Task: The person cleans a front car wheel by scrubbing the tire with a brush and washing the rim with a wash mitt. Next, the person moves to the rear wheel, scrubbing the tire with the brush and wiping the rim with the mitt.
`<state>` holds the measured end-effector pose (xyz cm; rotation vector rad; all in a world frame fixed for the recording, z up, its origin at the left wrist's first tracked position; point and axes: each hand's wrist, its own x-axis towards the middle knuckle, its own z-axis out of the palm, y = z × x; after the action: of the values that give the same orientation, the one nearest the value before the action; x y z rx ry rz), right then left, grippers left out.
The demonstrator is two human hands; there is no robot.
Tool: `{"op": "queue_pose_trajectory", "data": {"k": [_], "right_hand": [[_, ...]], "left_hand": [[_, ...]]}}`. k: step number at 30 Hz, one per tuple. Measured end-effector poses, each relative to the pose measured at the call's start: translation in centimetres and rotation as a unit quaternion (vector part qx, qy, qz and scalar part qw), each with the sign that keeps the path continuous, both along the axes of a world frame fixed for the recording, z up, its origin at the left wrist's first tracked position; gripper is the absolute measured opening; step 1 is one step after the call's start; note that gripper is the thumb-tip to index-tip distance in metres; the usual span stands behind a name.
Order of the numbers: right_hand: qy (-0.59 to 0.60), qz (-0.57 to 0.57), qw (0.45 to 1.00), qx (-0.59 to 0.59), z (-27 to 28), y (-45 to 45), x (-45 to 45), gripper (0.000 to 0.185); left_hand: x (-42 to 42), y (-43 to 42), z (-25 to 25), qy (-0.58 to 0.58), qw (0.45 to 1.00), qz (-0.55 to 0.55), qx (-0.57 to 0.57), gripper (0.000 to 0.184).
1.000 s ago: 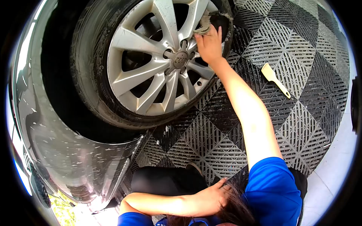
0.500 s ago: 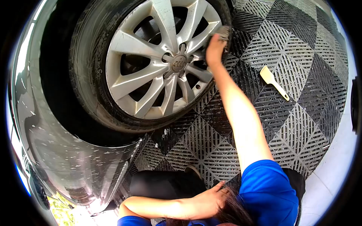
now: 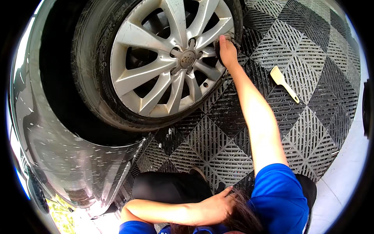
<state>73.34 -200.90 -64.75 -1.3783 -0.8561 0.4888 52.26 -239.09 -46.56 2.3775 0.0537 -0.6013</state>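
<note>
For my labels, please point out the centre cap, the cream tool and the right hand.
Centre cap (image 3: 187,59), head view: its middle.
Cream tool (image 3: 283,82), head view: its neck.
Right hand (image 3: 229,54), head view: its back.

There are two hands (image 3: 228,52), one wheel (image 3: 186,60), one car (image 3: 74,163), one scrubber (image 3: 230,36), one cream tool (image 3: 283,82).

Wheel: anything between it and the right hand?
Nothing visible blocks it: the right hand is at the edge of the wheel, holding a mostly hidden grey item. The cream tool lies off to the side on the floor.
</note>
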Motion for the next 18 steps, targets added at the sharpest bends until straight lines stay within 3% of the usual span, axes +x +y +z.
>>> {"op": "queue_pose_trajectory", "data": {"k": [1,3,4,5,10,12,17,18], "right_hand": [[-0.092,0.042,0.995,-0.011,-0.4,-0.4,0.7,0.063],[0.028,-0.018,0.998,0.056,-1.3,-1.2,1.0,0.061],[0.172,-0.023,0.983,0.062,-2.5,-1.3,1.1,0.060],[0.342,0.002,0.934,0.104,-5.1,-1.3,1.1,0.059],[0.433,-0.008,0.892,0.130,-5.0,-2.9,-0.6,0.066],[0.418,0.041,0.897,0.135,-0.4,-3.3,-1.3,0.068],[0.200,0.033,0.979,-0.032,6.3,-1.3,-5.4,0.077],[0.053,0.046,0.993,-0.092,7.1,-2.5,-7.5,0.074]], "left_hand": [[-0.1,-0.1,0.1,0.001,1.000,0.001,-0.002,0.034],[0.3,0.7,0.8,-0.026,0.999,0.008,0.017,0.033],[0.3,0.9,0.9,-0.027,0.999,0.011,0.018,0.033],[0.4,1.0,1.1,-0.015,1.000,0.003,0.016,0.034],[-0.1,-0.3,0.4,0.005,1.000,0.023,0.017,0.038],[-0.3,-0.8,0.6,-0.018,0.999,0.014,0.033,0.039],[0.1,-0.3,0.8,-0.030,0.999,0.028,0.030,0.038],[0.2,-0.1,0.8,-0.007,0.999,0.024,0.021,0.037]]}}
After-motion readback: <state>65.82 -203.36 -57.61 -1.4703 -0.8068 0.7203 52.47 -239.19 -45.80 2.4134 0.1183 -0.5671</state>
